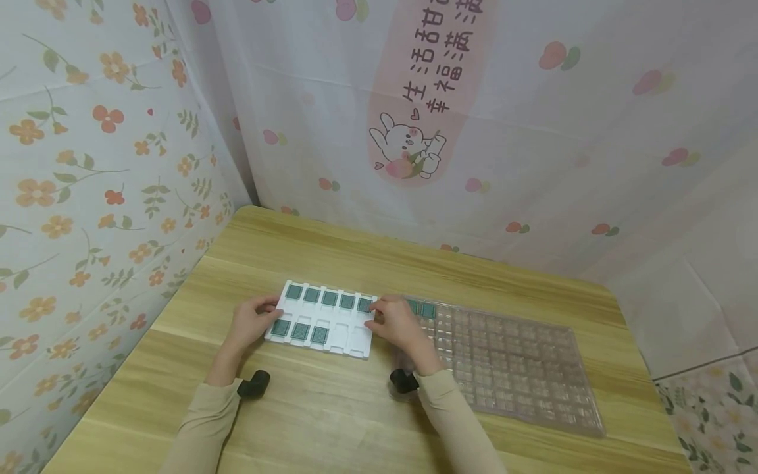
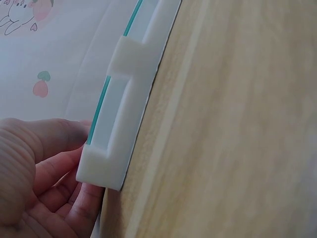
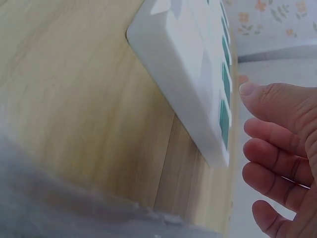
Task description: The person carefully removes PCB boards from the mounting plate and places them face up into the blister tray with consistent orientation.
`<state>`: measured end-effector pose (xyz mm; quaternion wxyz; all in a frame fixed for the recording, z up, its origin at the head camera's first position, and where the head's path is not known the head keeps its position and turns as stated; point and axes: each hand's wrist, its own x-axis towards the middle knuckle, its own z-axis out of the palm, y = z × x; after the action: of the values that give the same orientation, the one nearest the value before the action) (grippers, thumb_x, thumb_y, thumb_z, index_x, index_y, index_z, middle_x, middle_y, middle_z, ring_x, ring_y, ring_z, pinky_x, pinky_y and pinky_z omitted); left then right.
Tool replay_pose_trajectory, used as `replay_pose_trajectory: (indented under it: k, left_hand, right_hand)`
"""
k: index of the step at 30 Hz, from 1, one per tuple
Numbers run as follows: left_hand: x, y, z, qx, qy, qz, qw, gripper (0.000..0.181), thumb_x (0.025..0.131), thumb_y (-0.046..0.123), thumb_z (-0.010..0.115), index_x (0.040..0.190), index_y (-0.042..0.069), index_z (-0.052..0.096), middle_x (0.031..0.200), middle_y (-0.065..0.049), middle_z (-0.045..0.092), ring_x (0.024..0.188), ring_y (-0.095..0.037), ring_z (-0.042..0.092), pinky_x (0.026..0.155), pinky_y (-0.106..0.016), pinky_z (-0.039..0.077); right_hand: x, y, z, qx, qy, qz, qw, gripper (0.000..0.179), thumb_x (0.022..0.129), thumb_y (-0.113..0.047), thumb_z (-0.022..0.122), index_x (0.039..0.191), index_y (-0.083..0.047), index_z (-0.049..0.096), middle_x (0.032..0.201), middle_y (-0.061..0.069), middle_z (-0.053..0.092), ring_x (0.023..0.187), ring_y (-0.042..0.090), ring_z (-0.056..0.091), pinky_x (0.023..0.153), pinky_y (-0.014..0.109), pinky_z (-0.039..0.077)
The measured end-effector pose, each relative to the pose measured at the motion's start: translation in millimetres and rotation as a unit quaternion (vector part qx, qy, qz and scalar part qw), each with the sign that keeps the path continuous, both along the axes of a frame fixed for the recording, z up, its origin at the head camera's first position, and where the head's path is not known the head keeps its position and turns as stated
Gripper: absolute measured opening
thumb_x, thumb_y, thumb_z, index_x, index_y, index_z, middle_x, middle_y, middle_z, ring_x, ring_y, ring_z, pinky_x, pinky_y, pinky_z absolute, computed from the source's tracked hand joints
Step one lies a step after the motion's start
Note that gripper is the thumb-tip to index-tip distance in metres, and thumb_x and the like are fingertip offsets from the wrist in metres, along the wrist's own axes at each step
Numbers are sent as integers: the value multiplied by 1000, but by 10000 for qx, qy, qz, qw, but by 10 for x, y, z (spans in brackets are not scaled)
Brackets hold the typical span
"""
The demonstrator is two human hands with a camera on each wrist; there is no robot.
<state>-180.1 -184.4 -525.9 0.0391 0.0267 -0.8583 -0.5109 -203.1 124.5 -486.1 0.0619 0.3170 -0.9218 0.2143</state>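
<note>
A white tray (image 1: 326, 319) with square pockets lies on the table between the hands. Green square chips (image 1: 329, 299) fill its back row, and three more sit at the left of the front row. My left hand (image 1: 251, 322) grips the tray's left end, thumb along the edge and fingers curled below, as the left wrist view shows. At the tray's right end is my right hand (image 1: 395, 321), beside the last chip of the back row. In the right wrist view its fingers (image 3: 275, 151) are loosely bent, apart from the tray, with nothing between them.
To the right lies a large clear plastic tray (image 1: 521, 368) with many pockets; two green chips (image 1: 428, 310) show in its back left corner, partly behind my right hand. Black wrist devices (image 1: 254, 384) sit at both sleeves. Printed curtains (image 1: 331, 145) stand behind and left of the wooden table (image 1: 308, 415).
</note>
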Motion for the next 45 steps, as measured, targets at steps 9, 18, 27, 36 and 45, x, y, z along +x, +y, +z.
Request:
replay_pose_trajectory:
  k: [9,18,27,36,45]
  left_hand:
    - [-4,4,9,-19,-74,7,10000,33,82,1,66,113,-11,61,97,-23,65,88,-29,60,68,-16,44]
    - [-5,-2,-1,-1,9,-19,10000,33,82,1,66,112,-12,61,98,-24,65,88,-29,60,68,-15,44]
    - [1,4,12,2,4,-29,10000,34,82,1,66,113,-11,61,99,-24,65,88,-29,60,68,-16,44]
    - [-1,5,2,-55,46,-11,10000,33,81,0,66,112,-11,61,98,-24,65,87,-29,60,68,-17,44]
    - [7,7,9,40,54,-20,10000,34,81,-1,66,112,-12,61,96,-24,65,86,-28,60,68,-14,44]
  right_hand:
    - [48,-102,24,250,-202,29,9995,25,78,-20,76,96,-4,71,78,4,59,71,14,51,70,35,45]
    - [91,-250,32,184,-189,360,9990,26,79,-21,75,97,-4,71,82,5,63,76,17,56,67,25,46]
    - [144,-388,37,32,-244,527,9983,26,78,-21,76,98,-4,70,83,5,62,76,15,59,66,22,47]
    - [166,-503,7,137,-113,669,9976,26,79,-23,75,98,-6,71,82,3,63,78,14,57,69,22,45]
    - [209,-630,-2,204,-82,677,9975,27,78,-24,76,98,-7,71,80,1,62,77,13,56,70,21,45]
